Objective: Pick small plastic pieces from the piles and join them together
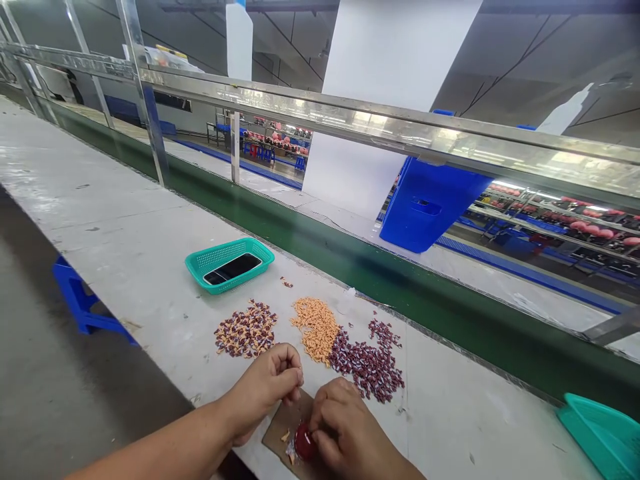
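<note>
My left hand [283, 377] hovers near the front edge of the table, thumb and fingertips pinched together; whatever is between them is too small to make out. Just right of it, my right hand [347, 427] is also closed, its fingertips at a dark red round object [304, 441] that lies on a brown cardboard piece [275, 430]. Whether they grip anything there is hidden. Small orange bits [285, 436] lie beside the red object. Beyond my hands are a pile of orange pieces [317, 330], a pile of dark maroon pieces [370, 363] and a mixed orange-and-maroon pile [245, 330].
A green basket [197, 257] with a phone [235, 268] in it stands behind the mixed pile. Another green basket [600, 433] is at the right. A green conveyor belt [320, 243] runs along the table's far side, below a metal rail [350, 120]. One blue stool [80, 300] stands at left.
</note>
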Demonstrator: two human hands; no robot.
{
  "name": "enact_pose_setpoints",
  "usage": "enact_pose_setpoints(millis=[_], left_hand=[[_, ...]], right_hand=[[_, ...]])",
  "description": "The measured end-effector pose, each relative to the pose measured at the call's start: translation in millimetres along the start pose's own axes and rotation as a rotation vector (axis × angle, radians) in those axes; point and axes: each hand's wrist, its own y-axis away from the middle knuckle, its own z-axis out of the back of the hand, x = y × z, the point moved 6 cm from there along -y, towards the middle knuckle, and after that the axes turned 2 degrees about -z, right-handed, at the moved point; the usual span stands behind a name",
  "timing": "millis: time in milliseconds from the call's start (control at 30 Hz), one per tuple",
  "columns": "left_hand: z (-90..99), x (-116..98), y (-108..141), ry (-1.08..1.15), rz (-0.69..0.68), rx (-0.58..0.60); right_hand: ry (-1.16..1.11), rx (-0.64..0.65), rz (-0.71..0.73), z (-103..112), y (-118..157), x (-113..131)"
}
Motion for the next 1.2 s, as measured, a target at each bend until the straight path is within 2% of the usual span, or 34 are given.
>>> enact_pose_setpoints(millis=[133,267,367,533,633,733,833,1033,1200], left_hand=[[-7.6,3,5,-0.046,-0.010,0.027],[-18.3,3,9,-0.163,-0.023,0.065],[-23.4,2,10,-0.198,-0.018,0.119],[-27.2,4,13,-0.024,0.096,0.261],[-28.3,8,16,0.095,0.181,0.293],[-29.1,8,18,0.134,0.191,0.291],[-29.3,7,19,0.115,0.178,0.268],[-30.8,7,20,0.226,0.159,0.186],[-34.6,8,24,0.223,0.175,0.204]], right_hand=[[-0.281,-0.081,-0.050,7,2,-4],[-0.702,-0.024,-0.195,-1,4,-12],[-0.914,-0.046,-0.228,-5,5,-18],[-1.192,-0.036,-0.238,-12,5,-18],[-1.285,-0.015,-0.214,-13,3,-12],[-1.264,-0.015,-0.201,-11,2,-9],[-1.134,-0.034,-0.163,-7,3,-10],[-0.683,-0.305,-0.157,10,13,-25],[-0.506,-0.340,-0.171,11,17,-24]])
